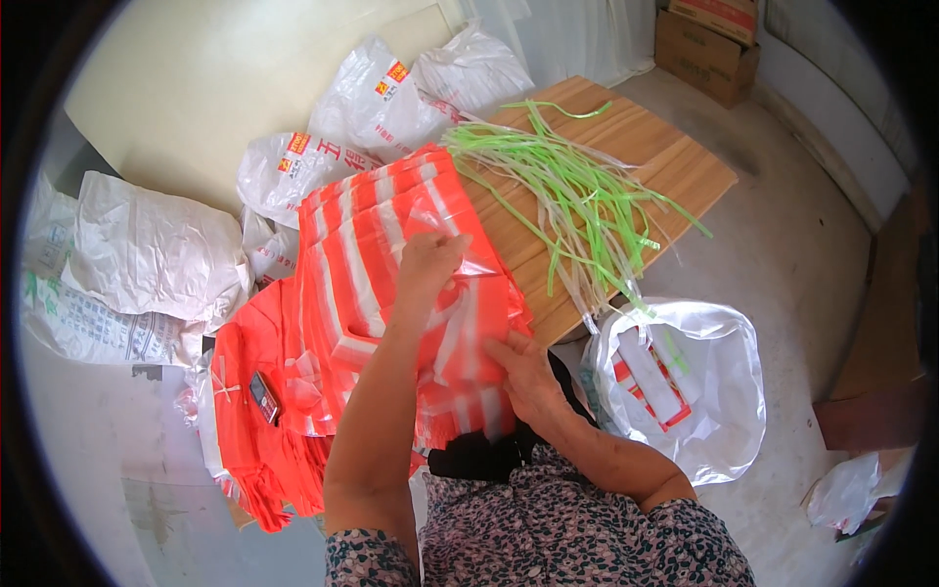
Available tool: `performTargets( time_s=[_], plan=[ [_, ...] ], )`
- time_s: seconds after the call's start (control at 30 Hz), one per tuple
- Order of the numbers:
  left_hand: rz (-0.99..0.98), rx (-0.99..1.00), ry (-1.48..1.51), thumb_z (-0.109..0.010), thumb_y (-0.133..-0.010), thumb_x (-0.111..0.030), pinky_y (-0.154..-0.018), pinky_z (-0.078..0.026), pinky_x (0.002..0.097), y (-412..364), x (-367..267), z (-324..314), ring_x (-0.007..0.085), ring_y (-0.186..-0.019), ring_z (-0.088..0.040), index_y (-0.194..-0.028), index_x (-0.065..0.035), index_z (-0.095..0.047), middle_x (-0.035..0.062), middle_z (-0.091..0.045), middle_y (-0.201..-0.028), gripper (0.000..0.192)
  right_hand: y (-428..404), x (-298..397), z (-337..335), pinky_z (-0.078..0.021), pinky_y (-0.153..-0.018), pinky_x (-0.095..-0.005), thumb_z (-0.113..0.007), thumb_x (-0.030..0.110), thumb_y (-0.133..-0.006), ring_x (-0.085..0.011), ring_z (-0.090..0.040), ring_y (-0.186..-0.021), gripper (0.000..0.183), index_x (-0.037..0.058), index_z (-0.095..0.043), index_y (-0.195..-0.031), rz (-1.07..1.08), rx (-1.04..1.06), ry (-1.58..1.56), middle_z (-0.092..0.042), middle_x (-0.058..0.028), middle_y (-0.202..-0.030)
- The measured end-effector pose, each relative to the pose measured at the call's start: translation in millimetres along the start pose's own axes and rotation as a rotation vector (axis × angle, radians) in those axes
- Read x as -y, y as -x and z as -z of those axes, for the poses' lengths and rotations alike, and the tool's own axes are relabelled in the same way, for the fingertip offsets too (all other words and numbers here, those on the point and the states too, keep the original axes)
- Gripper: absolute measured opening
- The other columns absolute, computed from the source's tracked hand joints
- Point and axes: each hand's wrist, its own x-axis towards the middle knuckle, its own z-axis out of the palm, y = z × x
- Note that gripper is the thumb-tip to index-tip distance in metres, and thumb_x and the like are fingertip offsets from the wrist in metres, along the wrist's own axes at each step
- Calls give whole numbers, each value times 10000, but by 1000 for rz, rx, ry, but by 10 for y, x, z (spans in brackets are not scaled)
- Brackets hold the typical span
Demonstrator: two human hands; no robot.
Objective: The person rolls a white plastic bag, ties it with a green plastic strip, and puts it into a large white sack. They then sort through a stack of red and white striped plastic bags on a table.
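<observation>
A layered pile of red and white striped plastic bags (pixel 345 249) lies before me on a wood-grain table (pixel 682 161). My left hand (pixel 429 264) pinches the film of the top bag near the pile's middle. Lower right, my right hand (pixel 522 367) holds the bag's edge between thumb and fingers, slightly blurred. Part of the bag between both hands is lifted and creased. Green and clear plastic strips (pixel 579 191) are heaped on the table to the right of the pile.
More red bags (pixel 257 455) lie at the lower left, with a mobile phone (pixel 265 398) on them. A white-lined bin (pixel 722 411) stands at the right, holding a red and white item. Stuffed white sacks (pixel 161 249) line the left and back. Cardboard boxes (pixel 697 59) stand at the far right.
</observation>
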Motion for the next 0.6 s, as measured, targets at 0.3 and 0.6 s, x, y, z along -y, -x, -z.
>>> performTargets(
  time_s=[0.3, 0.6],
  plan=[
    [-298, 62, 227, -625, -755, -1, -549, -427, 222, -86, 181, -85, 70, -630, -536, -820, -1, -640, 19, -600, -740, 67, -13, -48, 14, -530, -758, -273, -565, 59, -886, -139, -638, -827, 188, -7, -631, -1049, 44, -48, 31, -671, -68, -957],
    [-159, 158, 498, -592, -757, 50, -758, -455, 250, 11, -70, -142, 145, -833, -593, -1295, 19, -444, 73, -636, -915, 559, 8, -11, -42, -551, -602, -276, -569, 97, -900, -150, -629, -728, 183, -34, -619, -1018, 63, -61, 51, -647, -87, -886]
  ],
)
